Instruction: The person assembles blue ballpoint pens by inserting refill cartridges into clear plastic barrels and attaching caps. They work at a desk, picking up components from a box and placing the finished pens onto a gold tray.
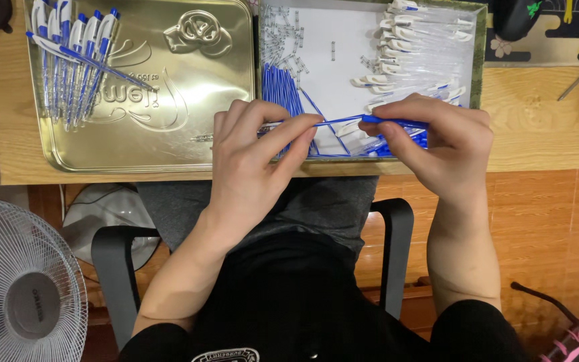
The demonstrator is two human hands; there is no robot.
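Over the table edge, both hands are working: my left hand (252,151) pinches the thin blue refill (333,121) between thumb and forefinger, and my right hand (437,144) is closed around a clear barrel (397,125) with a blue tip, the two meeting just in front of the tray (480,60). By my reading, the refill is being threaded into the barrel, part way in at most. To finish it, the next move calls for keeping both pieces in line and sliding straight, because that refill looks bendy. Inside the tray: a bundle of blue refills (279,87) along the left side, small springs (283,33) scattered above them, and a heap of clear barrels with white clips (410,40) on the right, all lying on a white base. Left of it sits the gold tin lid (189,87), embossed, with finished blue-and-white pens (72,47) piled in its top-left corner. Down at lower left, a fan (18,288) stands beside the chair.
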